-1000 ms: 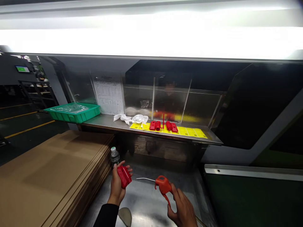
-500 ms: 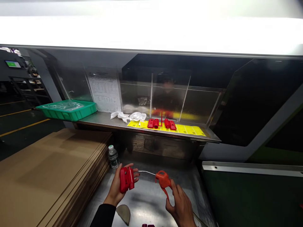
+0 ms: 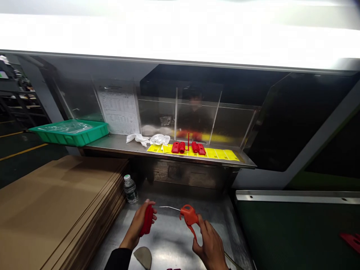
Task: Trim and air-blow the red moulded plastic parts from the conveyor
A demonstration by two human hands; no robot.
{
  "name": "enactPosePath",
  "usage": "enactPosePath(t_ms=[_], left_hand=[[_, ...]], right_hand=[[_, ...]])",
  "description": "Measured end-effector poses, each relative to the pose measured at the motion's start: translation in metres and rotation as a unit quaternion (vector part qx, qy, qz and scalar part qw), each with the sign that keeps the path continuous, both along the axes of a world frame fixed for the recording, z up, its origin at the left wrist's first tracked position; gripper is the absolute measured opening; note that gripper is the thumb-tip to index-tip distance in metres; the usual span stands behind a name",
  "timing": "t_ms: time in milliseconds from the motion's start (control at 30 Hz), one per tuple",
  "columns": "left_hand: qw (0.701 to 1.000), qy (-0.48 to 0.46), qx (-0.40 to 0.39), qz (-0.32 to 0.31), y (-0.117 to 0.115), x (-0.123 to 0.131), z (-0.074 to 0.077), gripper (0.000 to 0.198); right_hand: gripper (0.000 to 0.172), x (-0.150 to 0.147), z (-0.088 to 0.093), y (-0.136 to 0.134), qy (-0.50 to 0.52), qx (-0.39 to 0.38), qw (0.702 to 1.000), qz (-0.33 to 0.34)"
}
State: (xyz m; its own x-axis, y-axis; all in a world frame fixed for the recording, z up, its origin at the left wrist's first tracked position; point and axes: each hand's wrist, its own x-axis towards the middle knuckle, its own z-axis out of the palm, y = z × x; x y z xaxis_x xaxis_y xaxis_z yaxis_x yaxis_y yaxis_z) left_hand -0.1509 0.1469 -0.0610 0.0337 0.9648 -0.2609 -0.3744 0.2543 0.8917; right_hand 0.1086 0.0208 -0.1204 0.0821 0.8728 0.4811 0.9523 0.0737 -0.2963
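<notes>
My left hand (image 3: 137, 225) is shut on a red plastic moulded part (image 3: 147, 221), which shows edge-on against the palm. My right hand (image 3: 210, 245) grips the curved handle of a red-orange air blow gun (image 3: 189, 215). Its thin metal nozzle (image 3: 169, 207) points left toward the red part, with a gap between them. Both hands are above a brushed steel bench (image 3: 171, 240). A small grey half-round pad (image 3: 143, 258) lies just below my left hand.
A water bottle (image 3: 131, 189) stands left of my hands beside a tall stack of cardboard sheets (image 3: 62, 213). Ahead, a steel shelf (image 3: 120, 146) holds yellow labels, red parts, white cloth and a green tray. A red piece (image 3: 350, 240) lies on a green surface at right.
My left hand has turned the red part from face-on to edge-on. The whole scene has shifted slightly left in view, and the blow gun stays in my right hand.
</notes>
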Motion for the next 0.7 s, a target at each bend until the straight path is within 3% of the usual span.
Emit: enactPosePath(t_ms=[100, 167, 233, 333, 433, 567, 700], left_hand=[[0.998, -0.043, 0.029, 0.033, 0.003, -0.003, -0.002, 0.048], [0.997, -0.036, 0.029, 0.059, 0.006, 0.001, -0.006, 0.036], [0.999, -0.022, 0.016, 0.041, 0.007, 0.008, -0.010, 0.023], [0.999, -0.043, -0.002, -0.026, 0.002, 0.017, -0.012, 0.026], [0.993, -0.117, -0.016, -0.002, 0.000, 0.016, -0.011, 0.034], [0.973, -0.209, -0.032, 0.097, 0.006, 0.007, -0.017, 0.050], [0.963, -0.253, -0.030, 0.089, -0.006, 0.007, -0.023, 0.056]], right_hand=[[0.090, 0.005, -0.001, -0.003, 0.003, -0.003, 1.000, 0.006], [0.091, 0.006, -0.004, -0.004, 0.008, -0.005, 1.000, 0.015], [0.092, 0.006, -0.006, -0.004, 0.016, -0.007, 1.000, 0.012], [0.092, 0.005, -0.008, -0.002, 0.029, -0.013, 0.999, -0.011], [0.092, 0.008, -0.012, -0.004, 0.042, -0.034, 0.999, -0.005], [0.089, 0.019, -0.034, -0.008, 0.060, -0.089, 0.994, 0.011], [0.083, 0.029, -0.068, 0.002, 0.074, -0.150, 0.985, -0.032]])
